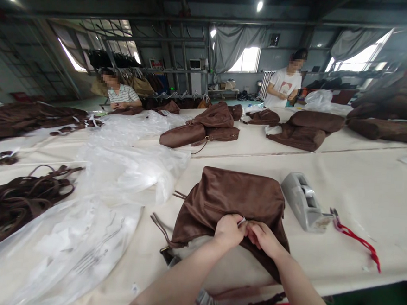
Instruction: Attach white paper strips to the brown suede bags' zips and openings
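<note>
A brown leather bag (pixel 238 194) lies on the pale table in front of me, with thin leather ties at its left side and a grey lining showing along its near edge. My left hand (pixel 230 229) is closed over the bag's front, and a small white piece (pixel 242 221) sticks out at its fingertips. Right beside it, my right hand (pixel 262 237) has its fingers curled and pinched at the bag's leather, almost touching the left. What lies between the right fingertips is hidden.
A grey tape dispenser (pixel 306 204) and small snips with a red cord (pixel 358 237) lie to the right. Plastic bags (pixel 64 249) and a heap of brown straps (pixel 29 200) cover the left. More brown bags (pixel 208 125) lie farther back, where two people work.
</note>
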Demonstrator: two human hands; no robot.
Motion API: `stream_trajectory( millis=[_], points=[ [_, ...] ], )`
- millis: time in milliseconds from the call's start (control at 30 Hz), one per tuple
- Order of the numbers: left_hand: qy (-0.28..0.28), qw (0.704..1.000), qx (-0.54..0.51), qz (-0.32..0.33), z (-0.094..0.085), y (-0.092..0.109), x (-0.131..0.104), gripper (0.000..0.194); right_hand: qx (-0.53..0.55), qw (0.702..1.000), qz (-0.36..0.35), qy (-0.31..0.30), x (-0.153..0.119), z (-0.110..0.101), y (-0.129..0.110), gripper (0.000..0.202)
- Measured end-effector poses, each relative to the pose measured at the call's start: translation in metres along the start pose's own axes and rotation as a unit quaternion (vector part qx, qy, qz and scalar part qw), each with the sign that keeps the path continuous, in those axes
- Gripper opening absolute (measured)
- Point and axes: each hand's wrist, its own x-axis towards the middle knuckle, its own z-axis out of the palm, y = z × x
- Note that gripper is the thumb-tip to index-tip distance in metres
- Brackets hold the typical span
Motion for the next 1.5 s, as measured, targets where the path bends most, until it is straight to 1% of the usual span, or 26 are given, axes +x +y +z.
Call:
stream_trajectory(
  millis=[33, 100, 200, 267, 333, 400, 500, 567, 633, 700, 767, 800, 900, 1000, 1100, 1200, 1300, 1400, 1433, 1500],
  points=[
    [-0.004, 1.000, -0.025, 0.001, 0.000, -0.001, 0.001, 0.027, 0.004, 1.000, 0.012, 0.008, -0.001, 0.000, 0.000, 0.029],
    [-0.030, 0.993, -0.113, -0.006, -0.002, -0.005, 0.003, 0.028, 0.010, 0.998, 0.047, 0.031, -0.003, 0.000, 0.001, 0.031],
    [-0.079, 0.959, -0.267, -0.050, -0.004, -0.007, 0.006, 0.026, 0.028, 0.992, 0.109, 0.047, -0.008, 0.003, 0.003, 0.037],
    [-0.091, 0.937, -0.326, -0.085, -0.006, -0.007, 0.006, 0.024, 0.053, 0.988, 0.137, 0.040, -0.011, 0.006, 0.005, 0.040],
    [-0.102, 0.924, -0.354, -0.101, -0.008, -0.007, 0.006, 0.025, 0.077, 0.987, 0.135, 0.050, -0.013, 0.010, 0.006, 0.040],
    [-0.104, 0.924, -0.353, -0.100, -0.008, -0.007, 0.005, 0.024, 0.086, 0.987, 0.104, 0.090, -0.013, 0.014, 0.006, 0.038],
    [-0.082, 0.948, -0.297, -0.078, -0.005, -0.010, 0.005, 0.023, 0.092, 0.980, 0.070, 0.161, -0.013, 0.017, 0.005, 0.033],
    [-0.075, 0.960, -0.262, -0.068, -0.001, -0.012, 0.004, 0.025, 0.097, 0.976, 0.066, 0.184, -0.011, 0.019, 0.005, 0.030],
    [-0.055, 0.965, -0.249, -0.061, 0.003, -0.013, 0.002, 0.026, 0.107, 0.974, 0.063, 0.189, -0.009, 0.020, 0.004, 0.028],
    [0.003, 0.969, -0.244, -0.038, 0.006, -0.013, 0.000, 0.024, 0.123, 0.972, 0.059, 0.191, -0.007, 0.021, 0.003, 0.029],
    [0.068, 0.974, -0.216, 0.007, 0.008, -0.011, -0.003, 0.021, 0.144, 0.969, 0.057, 0.192, -0.004, 0.021, 0.003, 0.029],
    [0.087, 0.977, -0.192, 0.034, 0.008, -0.010, -0.005, 0.020, 0.154, 0.968, 0.058, 0.191, -0.003, 0.021, 0.003, 0.029],
    [0.103, 0.983, -0.110, 0.105, 0.004, -0.008, -0.010, 0.021, 0.184, 0.963, 0.065, 0.184, -0.002, 0.019, 0.002, 0.030],
    [0.097, 0.985, -0.058, 0.132, 0.000, -0.004, -0.014, 0.020, 0.237, 0.955, 0.076, 0.164, -0.003, 0.015, 0.002, 0.038],
    [0.082, 0.989, -0.035, 0.119, -0.003, -0.001, -0.015, 0.018, 0.267, 0.950, 0.075, 0.145, -0.005, 0.013, 0.001, 0.039],
    [0.081, 0.991, -0.047, 0.092, -0.002, -0.002, -0.012, 0.019, 0.267, 0.952, 0.059, 0.135, -0.007, 0.012, 0.001, 0.038],
    [0.088, 0.990, -0.105, 0.038, 0.003, -0.006, -0.006, 0.018, 0.251, 0.957, 0.063, 0.130, -0.010, 0.012, 0.002, 0.037],
    [0.055, 0.978, -0.199, -0.015, 0.007, -0.009, -0.001, 0.019, 0.211, 0.969, 0.077, 0.104, -0.012, 0.014, 0.002, 0.037],
    [0.040, 0.973, -0.227, -0.019, 0.008, -0.010, 0.000, 0.020, 0.204, 0.971, 0.076, 0.097, -0.012, 0.016, 0.001, 0.039],
    [0.022, 0.966, -0.259, -0.005, 0.008, -0.009, -0.001, 0.022, 0.218, 0.969, 0.069, 0.098, -0.012, 0.018, 0.000, 0.041]
  ],
)
